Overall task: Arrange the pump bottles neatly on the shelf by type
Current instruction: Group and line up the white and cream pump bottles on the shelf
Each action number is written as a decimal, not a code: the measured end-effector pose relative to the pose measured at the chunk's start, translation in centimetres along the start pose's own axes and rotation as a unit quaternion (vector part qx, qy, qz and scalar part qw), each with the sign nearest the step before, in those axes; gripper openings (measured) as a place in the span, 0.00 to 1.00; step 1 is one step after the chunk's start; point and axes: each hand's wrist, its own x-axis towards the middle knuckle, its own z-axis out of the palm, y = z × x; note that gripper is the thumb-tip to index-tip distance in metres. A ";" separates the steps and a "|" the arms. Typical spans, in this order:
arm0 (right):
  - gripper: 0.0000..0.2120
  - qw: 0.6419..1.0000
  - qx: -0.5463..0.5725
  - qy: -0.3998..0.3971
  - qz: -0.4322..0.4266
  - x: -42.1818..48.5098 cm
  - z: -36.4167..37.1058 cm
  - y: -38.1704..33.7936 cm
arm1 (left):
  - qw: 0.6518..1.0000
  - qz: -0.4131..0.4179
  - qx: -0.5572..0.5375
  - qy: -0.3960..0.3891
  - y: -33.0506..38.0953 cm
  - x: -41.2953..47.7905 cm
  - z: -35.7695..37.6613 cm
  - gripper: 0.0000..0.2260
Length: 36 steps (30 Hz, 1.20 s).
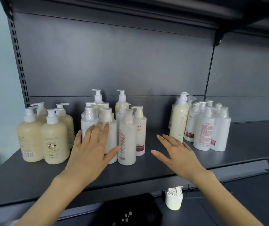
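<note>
Pump bottles on the dark shelf (pixel 155 162) in 3 clusters: 4 squat cream ones (pixel 54 137) left, tall white ones (pixel 127 137) centre, more tall whites (pixel 204 129) right. Left hand (pixel 91 149) spread wide, fingers against the centre group, likely to square it up. Right hand (pixel 177 152) open, empty, hovering between groups.

Pump bottles are standing upright on the shelf (pixel 146 167) in three clusters — squat cream bottles (pixel 45 134) at the left, tall white ones (pixel 127 136) in the middle, more white ones (pixel 204 128) sitting at the right, several shrink-wrapped.
</note>
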 end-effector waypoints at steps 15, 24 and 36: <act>0.42 0.998 -0.013 0.015 0.059 -2.7 0.9 5.3 | 0.992 -0.046 0.007 -0.114 1.0 -2.4 2.2 0.35; 0.45 0.999 -0.006 0.026 0.026 -2.8 0.2 10.7 | 0.987 -0.124 0.004 -0.098 6.2 -2.5 1.7 0.35; 0.34 0.999 0.035 0.014 -0.014 -3.5 -1.9 18.5 | 0.989 -0.144 0.002 -0.008 17.0 -2.3 1.3 0.30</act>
